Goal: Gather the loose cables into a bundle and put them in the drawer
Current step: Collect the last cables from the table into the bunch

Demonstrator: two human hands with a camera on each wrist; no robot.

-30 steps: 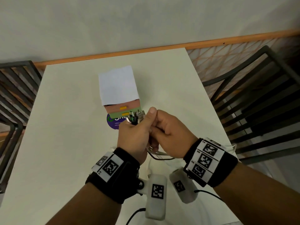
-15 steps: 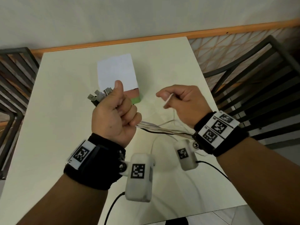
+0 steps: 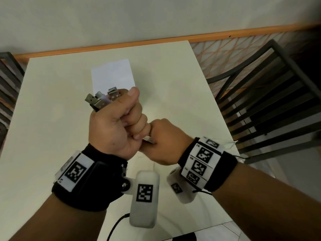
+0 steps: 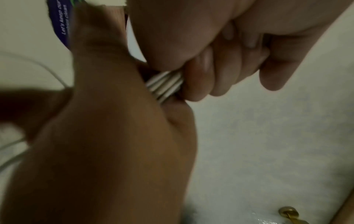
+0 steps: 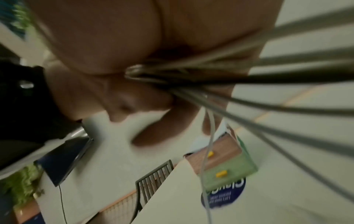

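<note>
My left hand (image 3: 119, 122) is a raised fist gripping the cable bundle, whose metal USB plugs (image 3: 102, 100) stick out above my thumb. White cables (image 4: 164, 84) run out under the fist straight into my right hand (image 3: 159, 143), which grips them right below, touching the left fist. From the right hand, several grey and black cables (image 5: 268, 84) fan out loose. The small drawer box (image 3: 112, 75) with a white top stands on the table behind my hands; its brown and green drawer fronts (image 5: 228, 163) with yellow handles look pushed in.
The cream table (image 3: 43, 119) carries a round blue sticker (image 5: 226, 195) under the box. Dark slatted chairs stand at the right (image 3: 269, 101) and at the left edge (image 3: 7, 87). A wall with an orange skirting lies behind.
My right hand, held apart half a second ago with a white cable pinched, has closed in against the left fist. The left hand has lifted the plugs higher, in front of the box.
</note>
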